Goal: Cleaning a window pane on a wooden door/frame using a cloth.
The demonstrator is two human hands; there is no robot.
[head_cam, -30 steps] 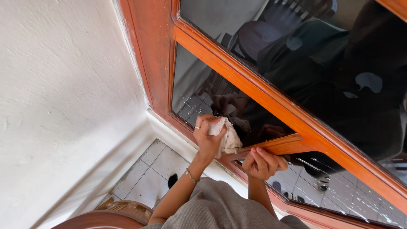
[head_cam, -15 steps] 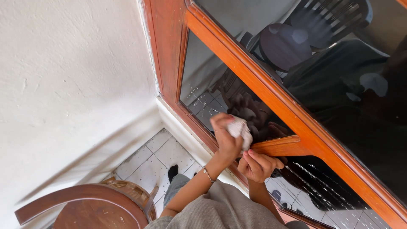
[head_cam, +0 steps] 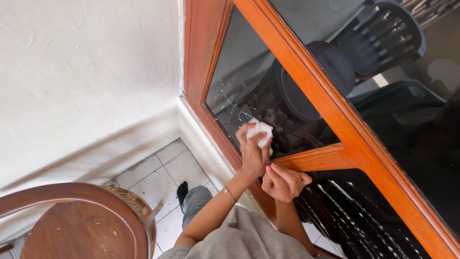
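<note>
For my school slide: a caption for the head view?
Left hand presses white cloth on dark glass; right hand on wooden frame.

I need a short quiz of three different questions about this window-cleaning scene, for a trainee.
1. True or false: the left hand presses a white cloth on the glass.
2. What does the right hand touch? A) chair B) wooden bar C) wall
3. Fill in: the floor is covered with white ____.

Key: 1 true; 2 B, the wooden bar; 3 tiles.

The window point(head_cam: 268, 91) stands right of the wall point(head_cam: 86, 72); the chair point(head_cam: 81, 220) sits on the floor point(head_cam: 158, 172) lower left.
</note>
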